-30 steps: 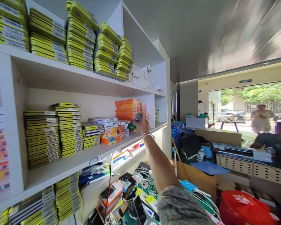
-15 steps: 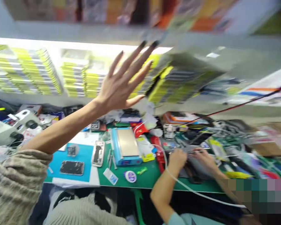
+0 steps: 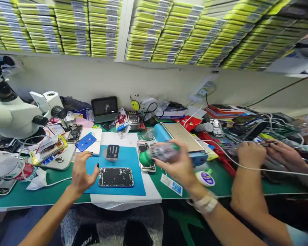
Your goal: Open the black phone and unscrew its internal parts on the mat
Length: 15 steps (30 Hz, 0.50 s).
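Observation:
My right hand (image 3: 181,167) is closed round a small clear bottle with a green cap (image 3: 157,154), held sideways over the bench and blurred by motion. My left hand (image 3: 82,171) hovers with fingers apart at the left edge of a blue mat (image 3: 133,177), holding nothing. An opened phone body (image 3: 115,177) lies flat on that mat just right of my left hand. A second phone frame (image 3: 144,160) lies beside the bottle. A small dark stand (image 3: 112,152) sits at the mat's far edge.
A white microscope (image 3: 10,114) stands at the left. A blue heating plate (image 3: 181,138) sits behind my right hand. Another person's two hands (image 3: 264,155) work among cables at the right. Shelves of yellow-green boxes (image 3: 154,30) hang overhead. A small screen (image 3: 104,108) stands by the wall.
My view dropped from the shelves to the bench. My right hand brought the green-capped bottle down from the shelf. My left hand, raised and spread half a second ago, lowered to the mat.

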Each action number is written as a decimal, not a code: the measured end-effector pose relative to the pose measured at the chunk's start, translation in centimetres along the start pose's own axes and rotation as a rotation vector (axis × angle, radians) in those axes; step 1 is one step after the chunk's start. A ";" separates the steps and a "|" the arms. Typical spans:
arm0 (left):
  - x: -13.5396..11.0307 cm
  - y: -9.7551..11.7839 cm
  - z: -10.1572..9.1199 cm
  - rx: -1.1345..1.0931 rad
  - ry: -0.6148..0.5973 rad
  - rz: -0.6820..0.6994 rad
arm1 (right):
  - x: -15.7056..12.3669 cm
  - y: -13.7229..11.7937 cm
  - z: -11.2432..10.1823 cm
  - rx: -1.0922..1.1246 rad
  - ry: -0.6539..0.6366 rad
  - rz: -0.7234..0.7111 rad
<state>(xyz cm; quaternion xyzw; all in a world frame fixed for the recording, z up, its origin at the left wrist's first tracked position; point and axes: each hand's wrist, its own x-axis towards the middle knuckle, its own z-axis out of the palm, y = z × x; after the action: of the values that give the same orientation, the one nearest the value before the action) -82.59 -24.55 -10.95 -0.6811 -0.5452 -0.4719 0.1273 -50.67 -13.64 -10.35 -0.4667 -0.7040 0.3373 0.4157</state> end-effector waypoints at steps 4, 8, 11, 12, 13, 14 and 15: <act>-7.1 0.7 0.9 0.008 0.007 -0.091 | 0.9 2.7 6.3 -0.071 -0.065 -0.042; -11.5 1.7 -0.9 0.018 0.004 -0.159 | 0.8 3.8 9.2 -0.159 -0.111 -0.047; -12.7 1.9 -2.1 0.007 0.010 -0.199 | 0.5 3.6 9.3 -0.181 -0.085 -0.046; -12.8 2.0 -2.2 -0.003 0.011 -0.208 | 0.5 3.5 9.2 -0.177 -0.067 -0.048; -12.7 2.1 -2.2 -0.015 0.010 -0.213 | 0.7 3.3 8.9 -0.168 -0.046 -0.053; -12.6 2.2 -2.0 -0.029 0.005 -0.214 | 1.1 3.1 8.6 -0.154 -0.023 -0.058; -12.3 2.3 -1.7 -0.045 -0.005 -0.210 | 1.6 3.0 8.2 -0.138 0.002 -0.065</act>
<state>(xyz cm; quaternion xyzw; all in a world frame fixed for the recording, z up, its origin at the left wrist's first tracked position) -80.95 -34.25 -18.93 -0.6241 -0.6031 -0.4930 0.0607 -57.30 -11.87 -16.01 -0.4714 -0.7399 0.2740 0.3941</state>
